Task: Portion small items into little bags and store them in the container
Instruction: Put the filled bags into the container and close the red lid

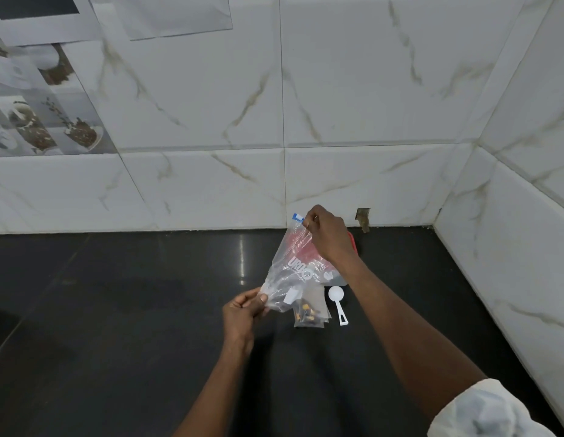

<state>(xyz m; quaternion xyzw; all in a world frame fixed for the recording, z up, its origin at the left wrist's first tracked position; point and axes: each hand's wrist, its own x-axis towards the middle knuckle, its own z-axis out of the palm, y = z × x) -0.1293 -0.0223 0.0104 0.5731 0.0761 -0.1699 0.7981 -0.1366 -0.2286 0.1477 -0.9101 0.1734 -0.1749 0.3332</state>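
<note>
Left hand [244, 310] and right hand [326, 234] pinch a clear zip bag [293, 266] above the dark counter [116, 310].

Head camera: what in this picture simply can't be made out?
- Red container: mostly hidden behind the zip bag and the right hand; open or closed, cannot tell.
- Little bags on the counter: contents too small to identify, partly covered by the zip bag, which the left hand pinches.
- Wall papers: cut off by the top and left edges.

The clear plastic zip bag [279, 288] is marked with white lettering [298, 267] and a blue tab [295, 216]; the glossy bench [116, 310] beneath it is coloured black.
</note>
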